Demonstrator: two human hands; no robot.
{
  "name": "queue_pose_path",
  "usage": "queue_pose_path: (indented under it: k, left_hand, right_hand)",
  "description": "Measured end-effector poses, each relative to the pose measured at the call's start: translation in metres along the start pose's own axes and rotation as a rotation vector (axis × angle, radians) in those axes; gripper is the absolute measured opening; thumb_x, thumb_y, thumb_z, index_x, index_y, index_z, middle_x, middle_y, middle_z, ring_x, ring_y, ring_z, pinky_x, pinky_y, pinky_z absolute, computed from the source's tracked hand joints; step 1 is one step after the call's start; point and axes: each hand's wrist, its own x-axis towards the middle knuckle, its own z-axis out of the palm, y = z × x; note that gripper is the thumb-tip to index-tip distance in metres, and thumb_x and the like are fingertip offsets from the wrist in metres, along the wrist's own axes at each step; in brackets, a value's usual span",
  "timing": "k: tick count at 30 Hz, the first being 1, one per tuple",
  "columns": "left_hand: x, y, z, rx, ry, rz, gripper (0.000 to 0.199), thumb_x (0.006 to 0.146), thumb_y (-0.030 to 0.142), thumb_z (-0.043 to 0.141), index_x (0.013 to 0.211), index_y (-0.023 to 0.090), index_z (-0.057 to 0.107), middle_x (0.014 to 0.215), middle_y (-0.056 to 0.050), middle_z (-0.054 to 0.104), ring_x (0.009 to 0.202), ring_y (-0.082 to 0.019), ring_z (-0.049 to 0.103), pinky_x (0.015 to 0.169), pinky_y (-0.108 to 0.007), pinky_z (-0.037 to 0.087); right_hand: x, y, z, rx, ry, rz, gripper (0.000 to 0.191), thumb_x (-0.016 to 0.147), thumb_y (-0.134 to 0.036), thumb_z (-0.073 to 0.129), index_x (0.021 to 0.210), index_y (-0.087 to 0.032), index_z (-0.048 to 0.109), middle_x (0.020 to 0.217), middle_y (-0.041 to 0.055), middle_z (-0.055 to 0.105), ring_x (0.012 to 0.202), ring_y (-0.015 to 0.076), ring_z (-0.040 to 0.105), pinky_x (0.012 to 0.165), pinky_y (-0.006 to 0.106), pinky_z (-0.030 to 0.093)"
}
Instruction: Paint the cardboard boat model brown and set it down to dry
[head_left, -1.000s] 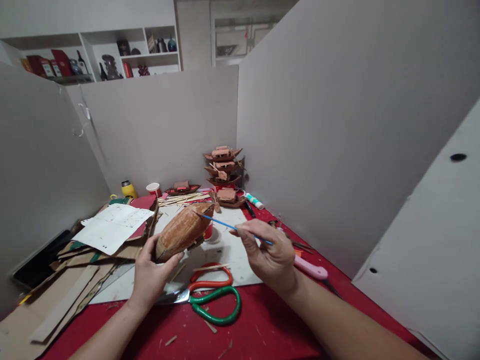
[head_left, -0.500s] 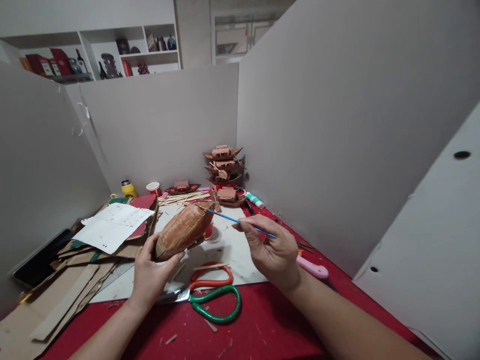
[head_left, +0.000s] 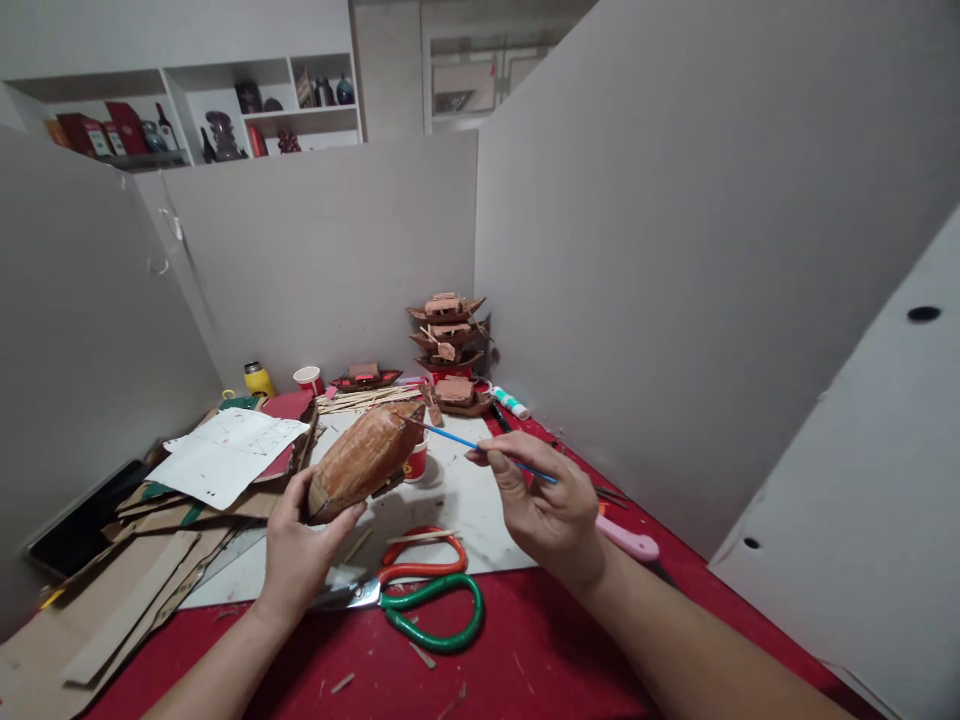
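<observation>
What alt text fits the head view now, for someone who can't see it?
The left hand holds a brown boat-shaped model while the right hand holds a thin blue brush, its tip at or very near the model's far end. Scissors with orange and green handles lie across a white sheet and red tabletop; small model boats stand stacked behind.

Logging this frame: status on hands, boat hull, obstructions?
Left hand gripping brown boat hull, rounded side toward camera. Right hand pinching blue brush, tip at hull's far end. Scissors lie below; nothing seen blocking the brush.
</observation>
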Motion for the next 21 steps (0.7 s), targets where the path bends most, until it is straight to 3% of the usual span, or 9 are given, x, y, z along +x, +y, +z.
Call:
queue_pose_path:
  k: [3, 10, 16, 21]
  left_hand:
    - [0.0011, 0.0029, -0.001, -0.002, 0.02, -0.017, 0.06, 0.067, 0.052, 0.077, 0.115, 0.018, 0.061, 0.106, -0.009, 0.071, 0.097, -0.028, 0.066, 0.087, -0.039, 0.052]
    - [0.0028, 0.0022, -0.0022, -0.023, 0.037, -0.027, 0.059, 0.066, 0.052, 0.077, 0.113, 0.019, 0.061, 0.104, -0.008, 0.071, 0.096, -0.028, 0.067, 0.085, -0.039, 0.053]
    - [0.002, 0.0015, -0.0015, -0.044, 0.026, -0.022, 0.06, 0.067, 0.052, 0.077, 0.114, 0.019, 0.061, 0.107, -0.009, 0.071, 0.098, -0.028, 0.068, 0.086, -0.039, 0.053]
    - [0.0021, 0.0041, -0.0019, -0.036, 0.027, -0.03, 0.059, 0.067, 0.051, 0.077, 0.113, 0.018, 0.061, 0.105, -0.009, 0.071, 0.096, -0.028, 0.068, 0.084, -0.038, 0.054]
  right_hand:
    - [0.0006, 0.0006, -0.0003, -0.008, 0.015, 0.039, 0.016, 0.092, -0.009, 0.059, 0.102, -0.021, 0.063, 0.081, 0.0033, 0.072, 0.071, 0.0163, 0.072, 0.068, 0.029, 0.058]
    - [0.0022, -0.0011, -0.0009, 0.02, -0.017, -0.066, 0.018, 0.093, -0.01, 0.059, 0.105, -0.022, 0.063, 0.082, 0.0034, 0.073, 0.071, 0.0167, 0.071, 0.066, 0.03, 0.059]
    - [0.0023, 0.0002, -0.0004, 0.032, 0.001, -0.006, 0.015, 0.093, -0.012, 0.059, 0.103, -0.022, 0.063, 0.081, 0.0026, 0.074, 0.069, 0.0156, 0.072, 0.064, 0.028, 0.06]
    - [0.0008, 0.0016, 0.0017, -0.005, 0.082, 0.16, 0.007, 0.094, -0.017, 0.06, 0.094, -0.022, 0.065, 0.076, 0.0013, 0.075, 0.066, 0.016, 0.073, 0.065, 0.029, 0.06]
